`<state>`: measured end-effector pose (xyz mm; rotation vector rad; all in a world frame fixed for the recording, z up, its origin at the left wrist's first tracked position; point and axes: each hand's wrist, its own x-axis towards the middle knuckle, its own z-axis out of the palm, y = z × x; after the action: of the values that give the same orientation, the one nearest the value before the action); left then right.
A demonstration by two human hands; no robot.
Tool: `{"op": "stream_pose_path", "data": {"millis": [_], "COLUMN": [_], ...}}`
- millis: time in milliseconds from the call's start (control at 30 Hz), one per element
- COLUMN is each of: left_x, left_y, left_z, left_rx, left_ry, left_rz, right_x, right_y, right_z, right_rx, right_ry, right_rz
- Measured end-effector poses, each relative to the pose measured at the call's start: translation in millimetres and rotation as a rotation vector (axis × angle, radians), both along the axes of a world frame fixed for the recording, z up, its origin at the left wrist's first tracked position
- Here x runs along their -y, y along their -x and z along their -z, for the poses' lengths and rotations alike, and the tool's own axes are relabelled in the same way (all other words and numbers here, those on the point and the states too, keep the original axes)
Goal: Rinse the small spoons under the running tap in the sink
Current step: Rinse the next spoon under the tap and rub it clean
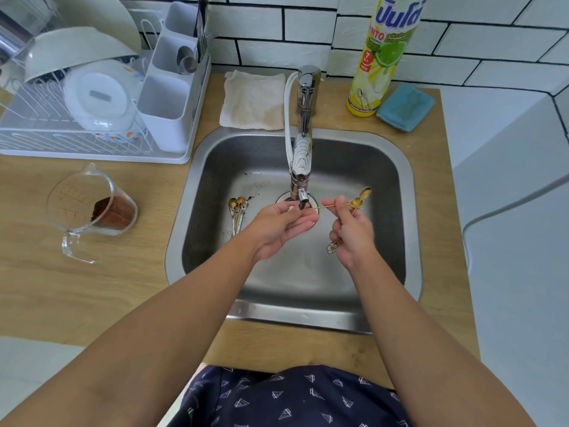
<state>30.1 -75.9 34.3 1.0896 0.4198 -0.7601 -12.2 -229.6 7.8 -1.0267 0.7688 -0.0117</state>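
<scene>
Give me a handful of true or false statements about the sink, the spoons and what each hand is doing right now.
1. The right hand grips gold spoons. True.
2. More spoons lie in the sink, left of the tap. True.
3. The measuring jug sits inside the sink. False: it stands on the counter, left of the sink.
4. The dish soap bottle lies on its side. False: it stands upright behind the sink.
5. The left hand is under the tap's spout. True.
</scene>
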Motion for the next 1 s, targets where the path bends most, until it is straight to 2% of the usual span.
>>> {"op": "stream_pose_path", "data": {"millis": [33, 133, 200, 333, 367, 467, 533, 633, 800, 833, 1000], "left_x": [-1, 3, 6, 4, 3, 0, -1, -10, -13, -12, -3], "left_y": [1, 5, 7, 10, 11, 12, 9, 4, 5, 6, 6], "left_z": [0, 2, 4, 5, 7, 11, 11, 9, 7, 7, 6], "left_rx": [-0.01, 0.027, 0.052, 0.15, 0.211, 0.423, 0.426, 0.271, 0.184, 0.174, 0.237], "left_ry": [0.008, -0.208, -0.281, -0.118, -0.161, -0.535, -0.643, -0.513, -0.214, -0.21, -0.432], "left_rz": [0.003, 0.016, 0.002, 0.084, 0.138, 0.248, 0.24, 0.247, 0.269, 0.252, 0.093], "right_x": [0, -6, -10, -4, -3, -13, -21, -21, -15, -15, -25], "right_y": [0, 1, 2, 2, 1, -2, -5, -6, -4, -4, -3], "right_z": [0, -2, -2, -1, -1, -4, -7, -8, -9, -9, -13], "right_rx": [0.002, 0.006, -0.004, -0.059, -0.07, -0.089, -0.091, -0.069, -0.08, -0.084, -0.051], "right_ry": [0.002, 0.003, 0.011, 0.054, 0.065, 0.067, 0.04, -0.001, 0.045, 0.052, 0.041], "right_rz": [0.001, -0.034, -0.048, 0.023, 0.036, 0.05, 0.056, 0.03, 0.06, 0.065, -0.012]}}
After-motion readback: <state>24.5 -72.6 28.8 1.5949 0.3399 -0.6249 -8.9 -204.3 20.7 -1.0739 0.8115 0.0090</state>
